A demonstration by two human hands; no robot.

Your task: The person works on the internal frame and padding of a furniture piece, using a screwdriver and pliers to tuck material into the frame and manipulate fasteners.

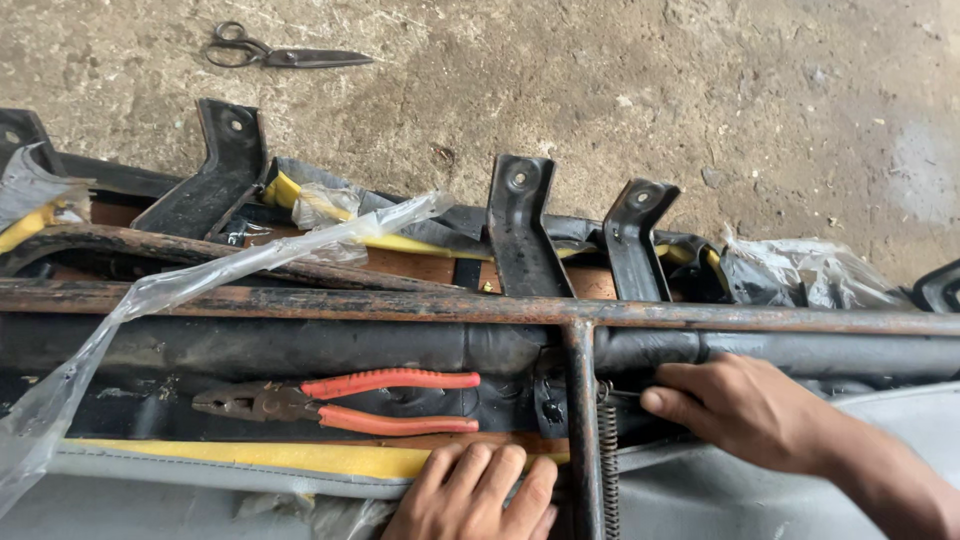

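A rusty metal seat frame (pixel 420 306) lies across the view with black brackets (pixel 520 225) standing up from it. My left hand (pixel 472 495) rests palm down on the yellow foam edge (pixel 250 457) and grey cover (pixel 180 478) at the bottom middle, fingers together, holding nothing. My right hand (pixel 745 410) reaches in from the right and its fingertips press on the black material beside the vertical frame bar (pixel 582 420) and a coil spring (pixel 607 440). Pliers with orange-red handles (pixel 340 402) lie on the black padding, left of both hands.
Black scissors (pixel 280 52) lie on the concrete floor at the top left. A strip of clear plastic film (pixel 180 285) drapes over the frame on the left. More crumpled plastic (pixel 800 270) sits at the right behind the frame.
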